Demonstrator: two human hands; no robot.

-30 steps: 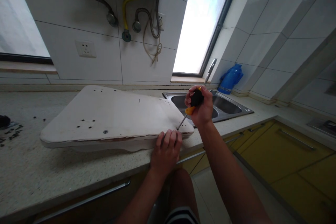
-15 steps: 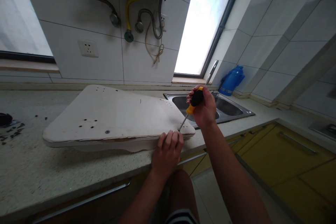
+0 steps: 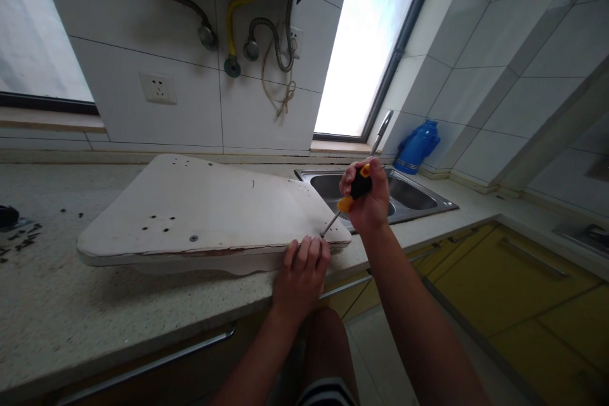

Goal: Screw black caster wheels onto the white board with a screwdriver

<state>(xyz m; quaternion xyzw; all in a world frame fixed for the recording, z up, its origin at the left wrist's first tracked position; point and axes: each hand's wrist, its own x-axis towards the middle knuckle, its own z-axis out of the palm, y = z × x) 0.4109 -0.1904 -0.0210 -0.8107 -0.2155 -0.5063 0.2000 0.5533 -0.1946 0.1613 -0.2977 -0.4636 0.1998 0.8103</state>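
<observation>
White board (image 3: 228,203) sits on worktop (image 3: 42,323), R end by sink (image 3: 443,205); near edge split, brownish inside. R hand (image 3: 373,203): grip closed round screwdriver (image 3: 345,204) handle (blk/yel), shaft tilted, tip down at board's near edge, toward R corner. L hand (image 3: 299,276): fingers bent over same edge, just beside tip; thumb hidden, so we can't tell how far its grip is closed. We also note several holes in board top, dk bits (image 3: 21,240) on worktop far L, blue jug (image 3: 416,147) near sink's far corner.
</observation>
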